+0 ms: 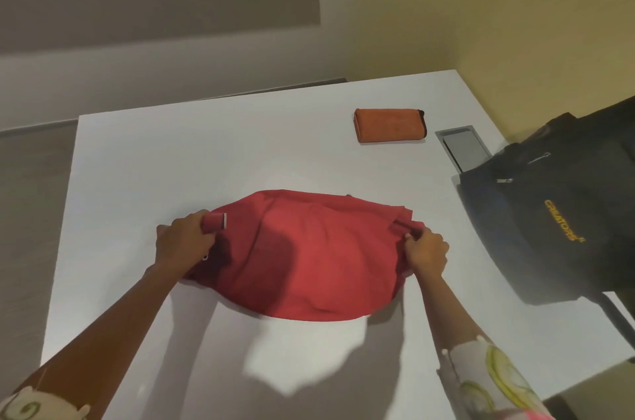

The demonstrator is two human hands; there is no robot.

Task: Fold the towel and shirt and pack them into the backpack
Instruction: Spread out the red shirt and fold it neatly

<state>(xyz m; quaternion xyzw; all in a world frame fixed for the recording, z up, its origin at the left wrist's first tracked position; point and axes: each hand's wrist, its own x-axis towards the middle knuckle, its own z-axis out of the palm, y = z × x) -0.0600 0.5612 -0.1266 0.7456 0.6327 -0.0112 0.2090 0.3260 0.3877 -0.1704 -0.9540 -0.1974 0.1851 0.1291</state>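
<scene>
Gripping red shirt (309, 254), both hands; backpack (549, 230) lettering blurred.

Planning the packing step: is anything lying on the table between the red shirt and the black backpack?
Nothing visible does. The red shirt, gripped by the left hand and right hand, has bare white table between it and the black backpack. The folded orange towel lies farther back, off that line.
</scene>
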